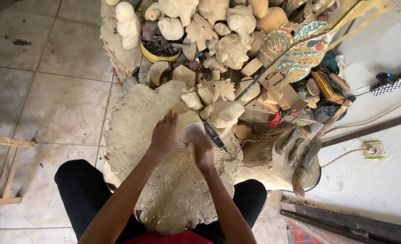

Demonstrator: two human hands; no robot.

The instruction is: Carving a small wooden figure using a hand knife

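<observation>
My left hand (165,134) grips the left side of a small pale wooden carving (189,131) held over a dust-covered stump worktop (164,190). My right hand (203,149) is closed against the carving's right side, and it is blurred, so whatever it grips is hidden. A dark rotary tool (213,133) lies on the stump just right of my right hand, with its cord trailing away to the right.
A heap of unfinished pale wooden figures (214,40) fills the space beyond the stump. A painted wooden puppet (297,47), a yellow bowl of tools (160,47) and a hammer (306,158) on a second stump lie nearby. A wooden frame (8,169) stands at left on the tiled floor.
</observation>
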